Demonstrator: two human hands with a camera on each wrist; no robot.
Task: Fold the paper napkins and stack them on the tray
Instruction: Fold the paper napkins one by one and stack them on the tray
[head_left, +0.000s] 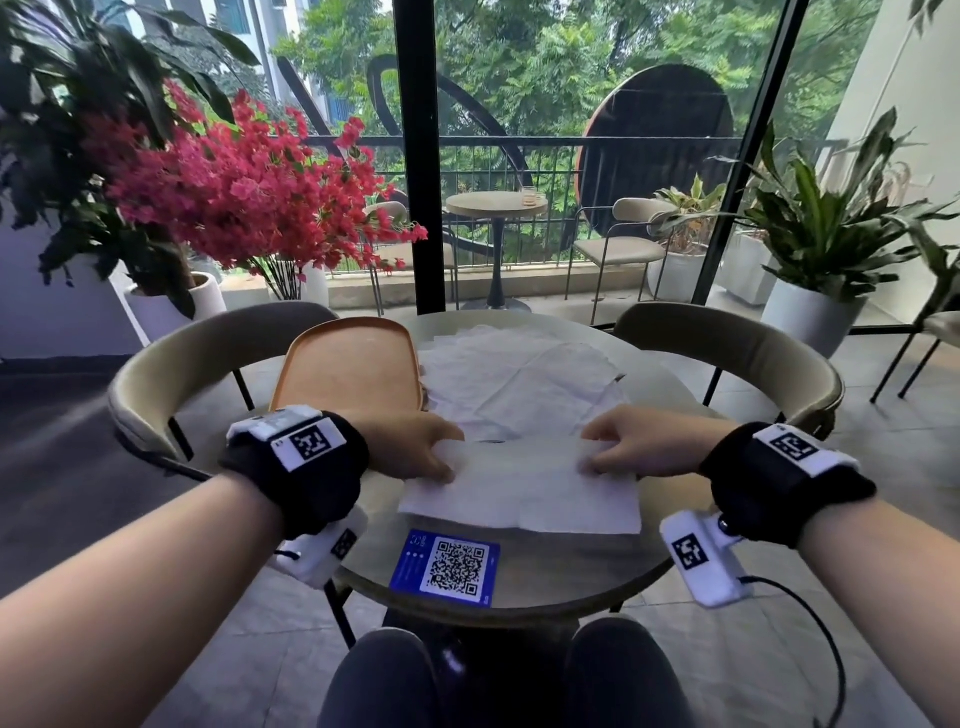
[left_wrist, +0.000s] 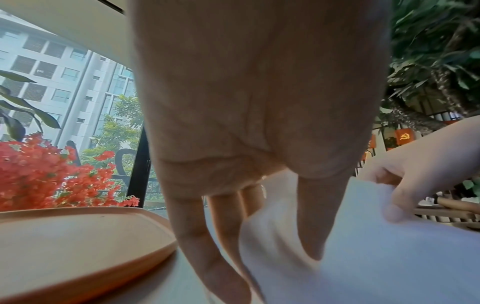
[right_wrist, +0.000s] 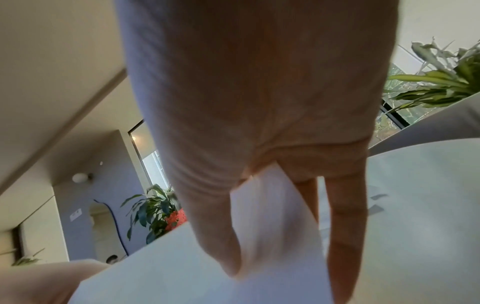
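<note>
A white paper napkin (head_left: 524, 493) lies on the near part of the round table, its far edge lifted. My left hand (head_left: 421, 449) pinches the napkin's far left corner between thumb and fingers, and the left wrist view shows the napkin (left_wrist: 376, 257) with the thumb on top. At the far right corner my right hand (head_left: 618, 447) pinches the same edge; the right wrist view shows the napkin (right_wrist: 259, 236) running between thumb and fingers. More unfolded napkins (head_left: 519, 379) lie in a loose pile behind. The orange tray (head_left: 348, 364) sits at the table's left with nothing on it.
A blue card with a QR code (head_left: 447, 566) lies near the table's front edge (head_left: 519, 608). Beige curved chairs (head_left: 171, 364) stand left and right of the table. Potted plants and red flowers (head_left: 244, 182) stand behind, before a glass wall.
</note>
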